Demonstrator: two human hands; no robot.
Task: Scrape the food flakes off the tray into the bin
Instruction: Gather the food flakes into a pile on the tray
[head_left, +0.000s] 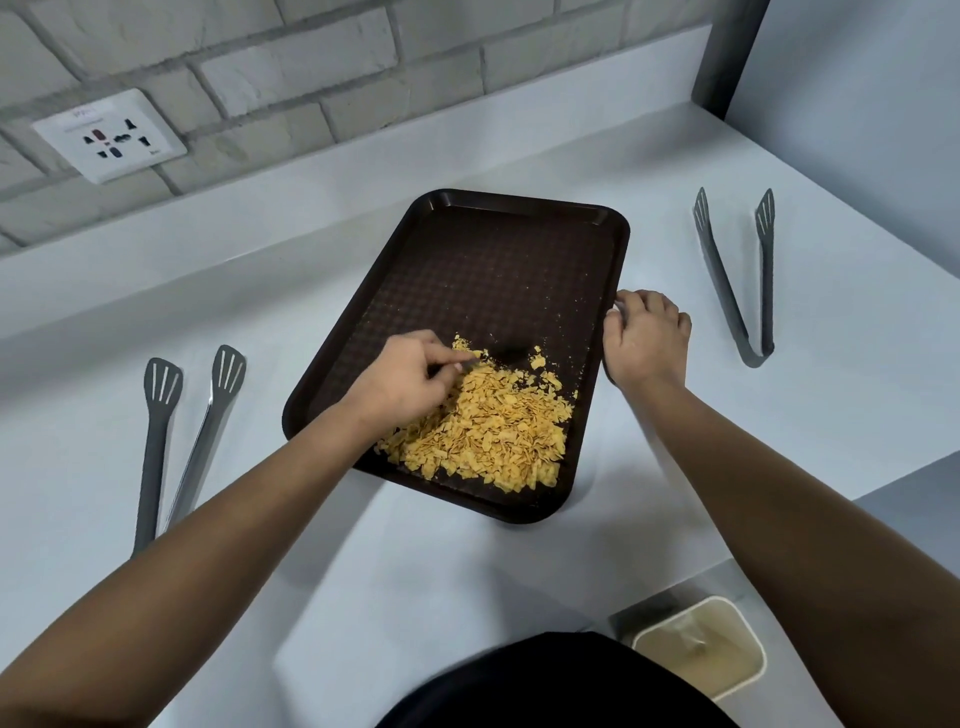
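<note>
A dark brown tray (483, 270) lies slanted on the white counter. Yellow food flakes (493, 431) are heaped in its near half, while the far half is almost bare. My left hand (402, 376) reaches over the tray's left side, fingers closed on a thin dark utensil (501, 356) whose blurred end rests at the top of the heap. My right hand (644, 338) grips the tray's right rim. A cream bin (701, 649) stands on the floor below the counter's front edge, at the lower right.
Grey tongs (737, 280) lie on the counter right of the tray. Another pair of grey slotted tongs (176, 436) lies to its left. A wall socket (111, 135) sits on the brick wall behind. The counter ends at the right, near the bin.
</note>
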